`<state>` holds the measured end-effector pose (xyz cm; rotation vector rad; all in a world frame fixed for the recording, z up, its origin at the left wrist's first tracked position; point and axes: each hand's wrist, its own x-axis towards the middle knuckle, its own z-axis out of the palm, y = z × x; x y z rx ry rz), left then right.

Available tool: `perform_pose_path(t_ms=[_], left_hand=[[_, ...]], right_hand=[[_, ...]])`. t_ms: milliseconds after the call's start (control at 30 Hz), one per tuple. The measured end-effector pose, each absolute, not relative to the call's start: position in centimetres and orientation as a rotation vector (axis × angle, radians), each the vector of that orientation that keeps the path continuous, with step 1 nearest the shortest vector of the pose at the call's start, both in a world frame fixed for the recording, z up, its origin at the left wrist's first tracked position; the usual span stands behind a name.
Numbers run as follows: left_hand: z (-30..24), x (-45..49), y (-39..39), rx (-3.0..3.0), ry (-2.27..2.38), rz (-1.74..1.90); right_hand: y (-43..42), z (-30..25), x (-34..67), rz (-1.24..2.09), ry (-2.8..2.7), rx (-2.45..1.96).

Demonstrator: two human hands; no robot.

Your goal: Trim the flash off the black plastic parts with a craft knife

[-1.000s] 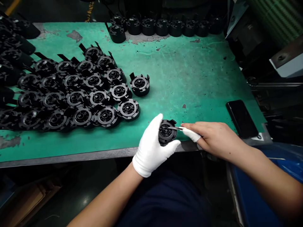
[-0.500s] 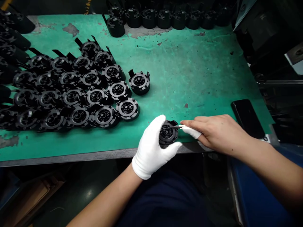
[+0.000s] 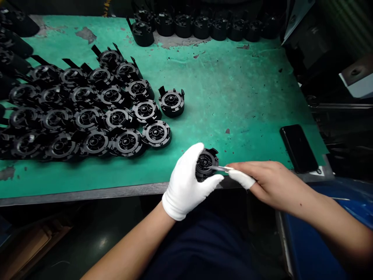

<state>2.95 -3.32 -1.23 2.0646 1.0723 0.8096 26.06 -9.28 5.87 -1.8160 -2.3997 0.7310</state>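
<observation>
My left hand, in a white glove, is wrapped round the side of a round black plastic housing near the table's front edge. The housing's ringed face points up, with part of it behind the gloved fingers. My right hand, bare but for a white cover on the thumb, pinches a thin blade-like metal tool. The tool's tip reaches over the housing's face from the right; whether it touches the plastic I cannot tell. A matching housing stands alone farther back.
Several similar black housings stand in rows at the left of the green tabletop. Another row lines the back edge. A black phone-like object lies at the right. Something blue is below the right edge.
My right hand has moved down and slightly right, and the tool's tip has shifted toward the near right part of the housing's face. My left hand keeps its hold.
</observation>
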Motion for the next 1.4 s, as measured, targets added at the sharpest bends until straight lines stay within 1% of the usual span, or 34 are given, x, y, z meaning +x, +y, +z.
perform_pose_path(t_ms=[133, 333, 400, 500, 567, 633, 733, 800, 900, 967, 1133, 1200, 1400], left_hand=[[-1.2, 3.0, -3.4, 2.057, 1.062, 0.830], [-1.4, 3.1, -3.5, 2.053, 1.096, 0.843], [-1.5, 3.2, -3.5, 2.034, 1.115, 0.864], [-1.1, 3.2, -4.3, 1.975, 1.168, 0.926], [-0.4, 3.1, -5.8, 1.925, 1.212, 0.906], [0.6, 2.7, -8.0, 1.889, 1.246, 0.799], [1.8, 1.8, -10.9, 1.865, 1.254, 0.615], [2.1, 1.3, -11.2, 1.851, 1.256, 0.615], [1.7, 1.2, -8.9, 1.825, 1.264, 0.730], [1.1, 1.4, -6.4, 1.849, 1.220, 0.737], [-0.1, 2.1, -2.5, 1.990, 1.118, 0.695], [-0.3, 2.3, -2.3, 2.006, 1.103, 0.706], [-0.3, 2.5, -2.7, 2.002, 1.105, 0.756]], right_hand=[[-10.5, 4.8, 25.0, 0.595, -2.336, -1.981], [-11.2, 4.2, 23.8, 0.838, -2.221, -1.948], [-11.4, 4.3, 23.5, 0.941, -2.064, -1.930], [-11.6, 3.6, 21.8, 1.055, -1.629, -1.852], [-11.3, 2.5, 20.1, 1.064, -1.366, -1.759], [-10.3, 1.5, 19.0, 1.019, -1.244, -1.717], [-8.3, 1.6, 19.6, 0.908, -1.351, -1.730], [-7.7, 2.5, 21.3, 0.817, -1.551, -1.736], [-8.4, 4.0, 23.7, 0.670, -1.870, -1.832], [-9.4, 4.5, 24.6, 0.603, -2.037, -1.938], [-10.7, 4.7, 24.2, 0.490, -2.228, -2.094], [-10.8, 4.9, 23.8, 0.496, -2.234, -2.103], [-11.6, 5.4, 23.4, 0.661, -2.199, -2.026]])
